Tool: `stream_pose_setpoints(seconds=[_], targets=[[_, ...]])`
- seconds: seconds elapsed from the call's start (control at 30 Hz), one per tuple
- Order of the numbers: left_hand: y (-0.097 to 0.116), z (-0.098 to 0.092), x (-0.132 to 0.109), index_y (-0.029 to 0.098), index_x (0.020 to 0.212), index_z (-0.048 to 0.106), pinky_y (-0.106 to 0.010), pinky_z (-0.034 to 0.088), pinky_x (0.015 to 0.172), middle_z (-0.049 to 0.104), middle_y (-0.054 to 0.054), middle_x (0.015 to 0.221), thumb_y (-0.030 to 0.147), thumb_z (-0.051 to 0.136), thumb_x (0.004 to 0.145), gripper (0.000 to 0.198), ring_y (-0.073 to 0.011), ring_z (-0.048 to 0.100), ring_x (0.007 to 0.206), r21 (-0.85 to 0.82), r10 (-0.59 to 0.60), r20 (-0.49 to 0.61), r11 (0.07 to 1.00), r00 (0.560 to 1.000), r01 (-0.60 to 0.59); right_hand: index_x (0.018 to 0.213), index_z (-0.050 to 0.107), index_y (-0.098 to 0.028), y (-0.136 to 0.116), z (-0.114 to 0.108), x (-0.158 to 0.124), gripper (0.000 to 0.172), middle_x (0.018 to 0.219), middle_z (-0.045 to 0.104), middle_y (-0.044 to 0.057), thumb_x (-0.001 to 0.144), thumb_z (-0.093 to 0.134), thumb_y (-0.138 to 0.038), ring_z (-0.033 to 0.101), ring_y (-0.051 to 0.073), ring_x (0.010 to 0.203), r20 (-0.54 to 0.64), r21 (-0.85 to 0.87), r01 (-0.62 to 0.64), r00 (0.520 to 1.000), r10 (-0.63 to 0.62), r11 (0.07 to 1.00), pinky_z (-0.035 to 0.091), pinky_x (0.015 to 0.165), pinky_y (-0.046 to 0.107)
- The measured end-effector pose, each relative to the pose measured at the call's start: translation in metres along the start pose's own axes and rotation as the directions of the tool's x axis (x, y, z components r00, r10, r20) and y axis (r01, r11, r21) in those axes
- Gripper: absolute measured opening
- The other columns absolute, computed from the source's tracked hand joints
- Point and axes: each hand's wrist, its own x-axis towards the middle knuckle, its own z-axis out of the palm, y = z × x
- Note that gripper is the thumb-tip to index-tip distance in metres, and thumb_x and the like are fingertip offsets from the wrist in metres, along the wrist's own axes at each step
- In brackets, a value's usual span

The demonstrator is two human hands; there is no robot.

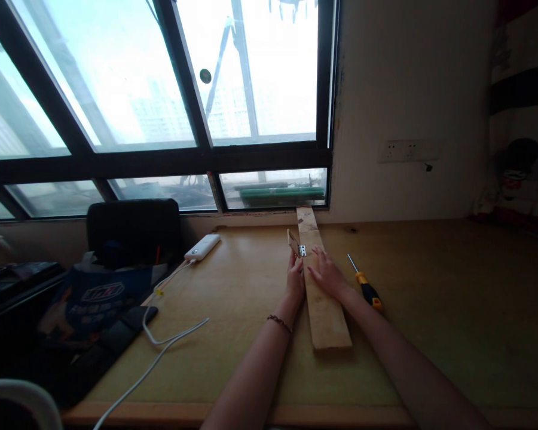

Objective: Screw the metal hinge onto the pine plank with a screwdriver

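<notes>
A long wooden plank (325,310) lies on the wooden desk (430,334), running from the window sill toward me. A small metal hinge (302,249) sits on its left edge, joined to a small wooden piece (293,241) that stands up at an angle. My left hand (295,278) rests along the plank's left edge, fingers reaching up to the small piece and hinge. My right hand (327,273) lies flat on top of the plank with fingers stretched out, just right of the hinge.
A yellow-handled screwdriver (363,283) lies on the desk right of the plank. A white power bank (202,246) with a white cable (161,346) sits at left, beside a black bag (132,230) and a blue bag (96,298). A wall socket (406,150) is above.
</notes>
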Motion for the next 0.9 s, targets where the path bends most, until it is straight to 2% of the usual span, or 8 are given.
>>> stream_pose_setpoints(seconds=[0.27,0.47,0.7,0.9], targets=[[-0.003,0.0,0.0,0.029,0.126,0.042,-0.034,0.037,0.096,0.053,-0.003,0.123,0.024,0.06,0.072,0.058,-0.0201,0.051,0.111,0.025,-0.003,0.068,1.0,0.998,0.001,0.135,0.02,-0.017,-0.004,-0.003,0.0,0.061,0.131,0.04,0.014,0.079,0.045,-0.019,0.035,0.023,0.123,-0.072,-0.003,0.01,0.997,-0.011,1.0,0.037,0.097,0.043],[-0.007,-0.006,0.003,0.022,0.115,0.056,-0.033,0.027,0.104,0.05,-0.004,0.127,0.024,0.061,0.071,0.045,-0.0215,0.039,0.122,0.241,0.11,0.041,0.963,0.993,-0.116,0.135,0.019,-0.013,-0.004,-0.003,0.0,0.063,0.131,0.038,0.016,0.079,0.044,-0.019,0.034,0.024,0.123,-0.105,-0.041,0.028,0.994,-0.033,0.999,0.032,0.101,0.043],[-0.011,-0.008,0.007,0.019,0.116,0.055,-0.034,0.023,0.106,0.048,-0.006,0.128,0.025,0.06,0.071,0.045,-0.0207,0.038,0.123,0.418,0.156,0.087,0.891,0.984,-0.178,0.131,0.029,-0.009,0.003,0.001,0.0,0.057,0.125,0.044,0.017,0.078,0.045,-0.022,0.038,0.026,0.118,-0.169,-0.081,-0.073,0.984,0.059,0.994,0.035,0.098,0.043],[-0.013,-0.008,0.006,0.019,0.122,0.049,-0.035,0.024,0.106,0.043,-0.007,0.133,0.029,0.059,0.073,0.051,-0.021,0.036,0.124,0.486,0.14,0.132,0.853,0.981,-0.187,0.121,0.044,-0.006,0.006,0.0,0.0,0.046,0.117,0.051,0.018,0.081,0.043,-0.029,0.044,0.026,0.11,-0.191,-0.127,-0.187,0.968,0.16,0.974,0.037,0.094,0.04]])
